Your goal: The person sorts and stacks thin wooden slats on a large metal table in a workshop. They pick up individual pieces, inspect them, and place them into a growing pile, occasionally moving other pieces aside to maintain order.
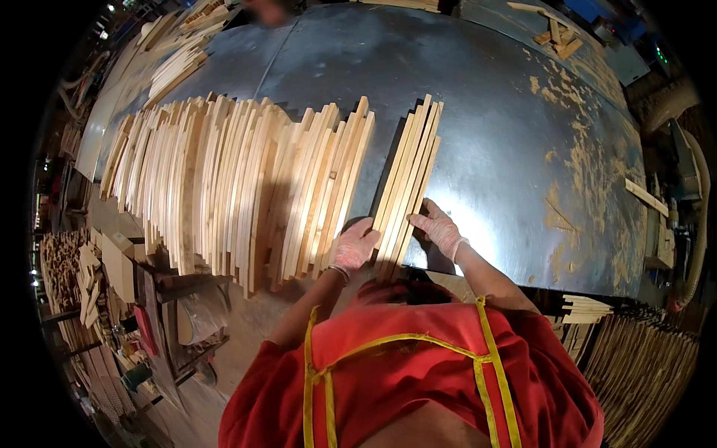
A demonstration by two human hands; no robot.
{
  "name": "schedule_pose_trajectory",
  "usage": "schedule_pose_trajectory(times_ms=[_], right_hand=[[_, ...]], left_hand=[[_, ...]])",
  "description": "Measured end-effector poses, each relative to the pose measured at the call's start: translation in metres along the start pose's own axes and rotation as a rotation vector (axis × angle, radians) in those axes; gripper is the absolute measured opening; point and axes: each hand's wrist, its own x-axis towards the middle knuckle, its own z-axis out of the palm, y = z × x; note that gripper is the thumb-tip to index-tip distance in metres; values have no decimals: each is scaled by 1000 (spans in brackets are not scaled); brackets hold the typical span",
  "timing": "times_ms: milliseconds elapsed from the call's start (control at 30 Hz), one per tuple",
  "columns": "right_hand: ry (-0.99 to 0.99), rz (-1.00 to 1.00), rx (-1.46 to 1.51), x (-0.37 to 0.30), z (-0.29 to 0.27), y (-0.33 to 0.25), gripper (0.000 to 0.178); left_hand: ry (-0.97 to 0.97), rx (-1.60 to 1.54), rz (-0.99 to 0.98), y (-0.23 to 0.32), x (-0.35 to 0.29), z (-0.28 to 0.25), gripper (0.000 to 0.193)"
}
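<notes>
A small bundle of pale wooden strips (408,168) lies on a dark metal table (478,82), its near ends over the front edge. My left hand (354,245), in a thin whitish glove, holds the bundle's left side near those ends. On the opposite side, my right hand (441,230), gloved the same way, grips the outer strip with thumb and fingers; some fingertips are hidden by the wood. Left of the bundle, across a narrow gap, stretches a long row of similar strips (231,172) packed side by side, their ends uneven.
Sawdust (579,157) is scattered over the table's right side. More strips (178,71) lie at the far left, and offcuts (556,36) at the far right. Stacked wood (642,373) stands below right; a wooden stand (172,313) is below left.
</notes>
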Motion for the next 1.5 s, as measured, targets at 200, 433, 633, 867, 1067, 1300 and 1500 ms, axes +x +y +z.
schedule_pose_trajectory(times_ms=[200,433,633,867,1067,1300,1500], right_hand=[[-44,-80,-57,20,-7,24,100],[104,-38,-156,7,22,-22,88],[-147,-132,526,8,36,-17,63],[-366,-69,455,-7,128,-83,58],[-545,30,185,-13,269,-111,55],[-628,-38,231,12,223,-80,71],[-326,-278,-136,-71,88,-58,58]], left_hand=[[-23,65,46,-29,15,6,68],[102,406,129,23,36,23,86],[271,514,226,47,12,25,85],[454,494,231,25,-47,-81,73],[379,767,-87,-58,-78,-171,54],[630,963,137,-62,-96,-139,70],[766,1114,392,-151,-36,-121,64]])
